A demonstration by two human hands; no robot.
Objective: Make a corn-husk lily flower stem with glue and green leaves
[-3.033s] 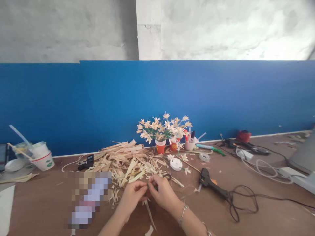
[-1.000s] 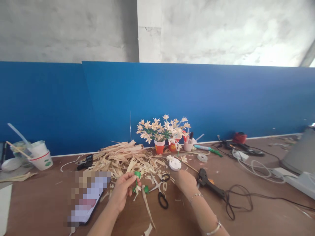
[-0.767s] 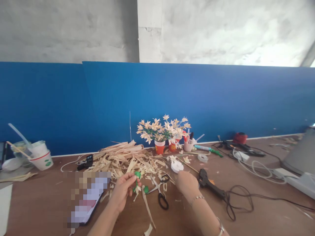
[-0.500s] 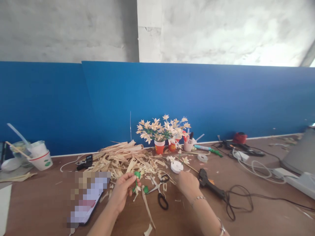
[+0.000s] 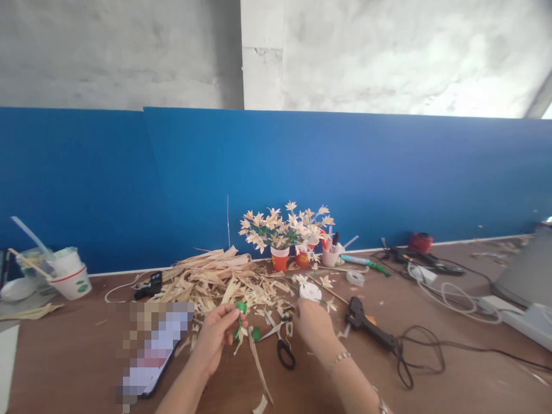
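Observation:
My left hand [image 5: 218,333] is closed in a pinch around a small artificial flower [image 5: 242,332] with pale petals hanging downward. Green tape [image 5: 241,308] shows at its fingertips, along the flower's stem. My right hand [image 5: 314,322] is beside the upper handle loop of the scissors [image 5: 284,352], its back toward me. Its fingers are mostly hidden, so whether it touches the scissors cannot be told. The scissors lie partly spread on the table, blades toward a green scrap [image 5: 256,333]. Just behind the right hand is a white spool [image 5: 310,291], partly covered.
Dried husk strips [image 5: 224,276] are heaped behind the left hand. Potted artificial flowers [image 5: 280,230] stand at the back. To the right lie a glue gun [image 5: 371,328] and its looped cable [image 5: 416,345]. A phone [image 5: 157,356] lies at left, near a paper cup [image 5: 71,276].
My right hand has moved left, from beside the glue gun toward the scissors, and now covers part of the white spool. My left hand has hardly moved and still pinches the flower.

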